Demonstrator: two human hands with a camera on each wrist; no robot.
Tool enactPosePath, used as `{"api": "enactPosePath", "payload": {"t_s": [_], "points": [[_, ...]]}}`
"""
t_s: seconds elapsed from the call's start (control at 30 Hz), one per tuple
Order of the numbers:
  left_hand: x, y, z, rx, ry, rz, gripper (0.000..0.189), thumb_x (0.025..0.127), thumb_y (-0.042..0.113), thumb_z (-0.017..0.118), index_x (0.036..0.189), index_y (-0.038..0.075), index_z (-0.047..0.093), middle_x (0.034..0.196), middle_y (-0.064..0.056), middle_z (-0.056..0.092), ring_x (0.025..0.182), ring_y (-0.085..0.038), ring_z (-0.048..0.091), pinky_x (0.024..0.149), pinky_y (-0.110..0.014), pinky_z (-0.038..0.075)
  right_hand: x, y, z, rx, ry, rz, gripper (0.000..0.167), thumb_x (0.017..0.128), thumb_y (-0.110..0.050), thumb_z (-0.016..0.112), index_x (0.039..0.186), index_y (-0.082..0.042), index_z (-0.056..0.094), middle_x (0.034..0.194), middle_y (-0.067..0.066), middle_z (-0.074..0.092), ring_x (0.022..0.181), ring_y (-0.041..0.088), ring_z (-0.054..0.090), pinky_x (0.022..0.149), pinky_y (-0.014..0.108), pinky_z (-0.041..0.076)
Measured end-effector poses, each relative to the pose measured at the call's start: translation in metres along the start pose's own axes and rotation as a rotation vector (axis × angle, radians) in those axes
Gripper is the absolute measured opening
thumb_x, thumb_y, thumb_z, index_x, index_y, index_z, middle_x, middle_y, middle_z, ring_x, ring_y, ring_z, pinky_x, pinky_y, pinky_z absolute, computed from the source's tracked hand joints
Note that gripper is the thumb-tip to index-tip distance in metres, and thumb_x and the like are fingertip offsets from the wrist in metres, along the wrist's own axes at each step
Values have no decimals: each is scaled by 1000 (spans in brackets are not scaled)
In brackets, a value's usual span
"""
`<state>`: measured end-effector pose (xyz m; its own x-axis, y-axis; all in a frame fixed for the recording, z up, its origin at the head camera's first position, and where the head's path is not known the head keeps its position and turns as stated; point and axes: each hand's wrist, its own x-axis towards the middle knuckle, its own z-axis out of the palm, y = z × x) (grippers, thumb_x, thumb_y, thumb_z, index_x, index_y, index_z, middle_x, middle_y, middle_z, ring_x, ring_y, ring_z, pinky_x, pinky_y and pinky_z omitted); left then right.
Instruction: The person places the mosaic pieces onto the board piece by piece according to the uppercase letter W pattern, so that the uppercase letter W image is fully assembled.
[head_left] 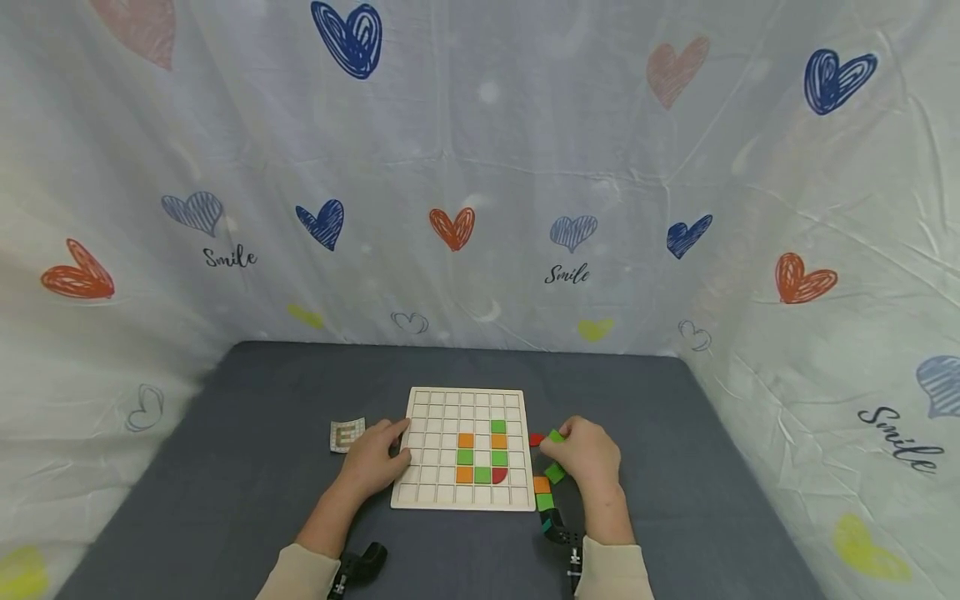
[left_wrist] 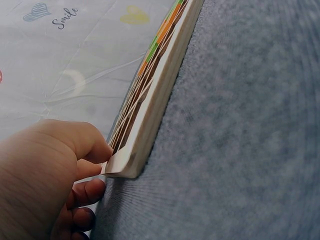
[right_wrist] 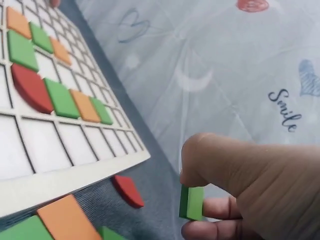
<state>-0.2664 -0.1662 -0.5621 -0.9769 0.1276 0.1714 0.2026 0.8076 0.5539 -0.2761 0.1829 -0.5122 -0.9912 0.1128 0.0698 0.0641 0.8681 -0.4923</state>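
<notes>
A pale wooden grid board (head_left: 432,492) lies on the dark table, with several orange and green square tiles and one red round-cornered tile (head_left: 499,475) set in its cells. The thumb and index finger of my left hand (head_left: 372,457) rest on the board's left edge; in the left wrist view its other fingers curl loosely beside the corner. Right of the board, my right hand (head_left: 588,450) pinches a green tile (right_wrist: 191,202) between thumb and fingers. Near that hand lie a red tile (right_wrist: 128,191) and another green tile (head_left: 554,472).
Close to the board's lower right corner lie an orange tile (head_left: 542,484) and a green tile (head_left: 544,502). A small patterned card (head_left: 347,434) sits left of the board, beside my left hand. A white curtain (head_left: 487,167) printed with hearts surrounds the table.
</notes>
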Motion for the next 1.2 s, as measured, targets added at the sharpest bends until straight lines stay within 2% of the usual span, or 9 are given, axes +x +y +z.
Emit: {"api": "enactPosePath", "payload": {"t_s": [0.13, 0.27, 0.47, 0.63, 0.9, 1.2], "points": [[-1, 1, -1, 0, -4, 1, 52, 92, 13, 66, 142, 2, 61, 80, 1, 45, 61, -15, 35, 60, -33, 31, -2, -5, -8, 57, 36, -45, 22, 78, -29, 73, 90, -11, 68, 72, -2, 59, 58, 16, 50, 53, 34, 40], [-1, 1, -1, 1, -8, -3, 52, 92, 13, 66, 142, 2, 61, 80, 1, 44, 61, -16, 35, 60, -33, 31, -5, -18, -11, 118, 57, -97, 25, 81, -30, 77, 96, -12, 68, 74, -3, 58, 58, 16, 49, 54, 34, 40], [0, 1, 1, 2, -12, -10, 52, 92, 14, 66, 142, 2, 61, 80, 1, 44, 62, -15, 35, 60, -33, 31, -13, -43, -9, 159, 108, -209, 22, 80, -26, 75, 96, -14, 65, 75, -4, 54, 58, 15, 47, 55, 34, 40], [0, 1, 1, 4, -4, -2, 51, 92, 14, 67, 142, 2, 61, 80, 1, 44, 62, -15, 35, 60, -33, 31, -21, -65, -3, 175, 88, -277, 22, 78, -25, 74, 96, -16, 65, 81, -1, 57, 59, 14, 45, 56, 34, 39], [-1, -1, 1, 13, -7, -2, 52, 92, 15, 66, 142, 3, 61, 79, 2, 44, 62, -15, 34, 60, -33, 31, -34, -90, 20, 83, 57, -445, 20, 75, -26, 73, 93, -19, 68, 75, -7, 54, 53, 7, 40, 50, 28, 36], [0, -2, 1, 7, -8, 2, 51, 92, 16, 66, 142, 3, 61, 80, 2, 45, 61, -15, 35, 60, -34, 32, -44, -109, 55, -53, -13, -563, 16, 73, -27, 74, 88, -20, 71, 69, -14, 51, 48, 3, 40, 44, 23, 34]]}}
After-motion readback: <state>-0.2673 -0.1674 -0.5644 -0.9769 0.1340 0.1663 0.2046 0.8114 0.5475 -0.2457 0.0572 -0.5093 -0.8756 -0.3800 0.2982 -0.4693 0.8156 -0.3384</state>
